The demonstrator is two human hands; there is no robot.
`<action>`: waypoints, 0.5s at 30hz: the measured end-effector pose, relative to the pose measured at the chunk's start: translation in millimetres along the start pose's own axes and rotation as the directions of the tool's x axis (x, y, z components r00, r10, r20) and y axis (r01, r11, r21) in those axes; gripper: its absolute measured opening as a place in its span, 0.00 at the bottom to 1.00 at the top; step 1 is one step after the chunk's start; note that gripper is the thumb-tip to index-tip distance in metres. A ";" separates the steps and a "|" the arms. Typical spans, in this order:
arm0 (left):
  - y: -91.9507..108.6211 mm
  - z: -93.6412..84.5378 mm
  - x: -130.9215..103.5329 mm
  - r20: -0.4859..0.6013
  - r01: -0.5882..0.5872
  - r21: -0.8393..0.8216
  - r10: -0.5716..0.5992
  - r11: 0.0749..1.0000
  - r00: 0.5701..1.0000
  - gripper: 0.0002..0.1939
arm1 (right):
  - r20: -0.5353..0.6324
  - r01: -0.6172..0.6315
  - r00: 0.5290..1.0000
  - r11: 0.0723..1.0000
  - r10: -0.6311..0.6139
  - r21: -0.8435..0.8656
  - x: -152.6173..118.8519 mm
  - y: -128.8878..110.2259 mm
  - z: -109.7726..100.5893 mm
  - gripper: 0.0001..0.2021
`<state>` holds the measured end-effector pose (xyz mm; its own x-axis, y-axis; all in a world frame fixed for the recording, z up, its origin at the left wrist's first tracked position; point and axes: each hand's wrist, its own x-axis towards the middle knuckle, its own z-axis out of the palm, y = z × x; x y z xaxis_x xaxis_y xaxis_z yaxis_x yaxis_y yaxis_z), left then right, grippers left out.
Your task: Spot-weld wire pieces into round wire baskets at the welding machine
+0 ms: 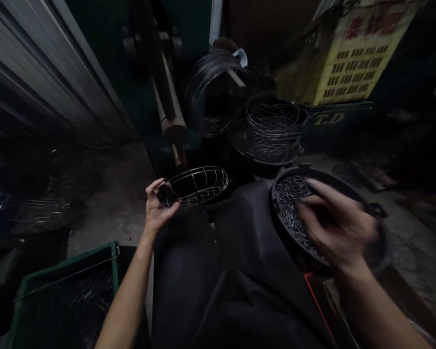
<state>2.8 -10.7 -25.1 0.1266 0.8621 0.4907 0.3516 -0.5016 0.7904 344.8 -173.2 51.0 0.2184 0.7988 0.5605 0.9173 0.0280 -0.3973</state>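
A shallow round wire basket (pixel 203 180) is tilted in front of the machine, above my dark apron. My left hand (pixel 158 206) grips its left edge between thumb and fingers. On the right, my right hand (pixel 337 218) is blurred by motion over a round black tub (pixel 380 242). Many small metal wire pieces (pixel 294 208) lie in that tub. The right thumb and fingers are curved, and whether they hold a small piece is too smeared to tell.
Beyond the basket is a machine arm (pixel 174 128). Wire coils (pixel 210 92) hang behind it, and a wire-filled container (pixel 272 126) stands right of them. A yellow crate (pixel 352 63) is at the back right, a green crate (pixel 69 264) at the lower left.
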 end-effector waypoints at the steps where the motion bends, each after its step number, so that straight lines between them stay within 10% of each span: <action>1: 0.5 2.0 -6.0 0.007 0.026 -0.039 -0.026 0.999 1.000 0.39 | 0.057 -0.083 0.995 0.994 0.086 -0.066 -1.7 25.0 5.6 0.13; 3: 1.4 6.5 -16.0 0.019 0.075 -0.117 -0.073 0.990 0.997 0.38 | 0.270 -0.302 0.887 0.913 0.375 -0.275 -14.2 81.4 20.5 0.13; 5: 2.8 10.4 -22.0 0.025 0.112 -0.169 -0.109 0.979 0.994 0.36 | 0.474 -0.416 0.602 0.759 0.643 -0.501 -37.2 134.5 36.6 0.15; 7: 5.2 13.1 -24.3 0.034 0.145 -0.194 -0.141 0.970 0.989 0.35 | 0.526 -0.434 0.512 0.732 0.680 -0.525 -63.3 171.3 49.5 0.14; 15: 14.3 14.5 -26.3 0.058 0.269 -0.195 -0.263 0.943 0.963 0.32 | 0.495 -0.518 0.560 0.747 0.664 -0.417 -92.0 185.9 51.2 0.07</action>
<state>18.0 -39.4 -32.0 0.0834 0.9663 0.2437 0.1846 -0.2553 0.9491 478.1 -210.8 -111.6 0.5670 0.7635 -0.3091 0.7110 -0.6431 -0.2843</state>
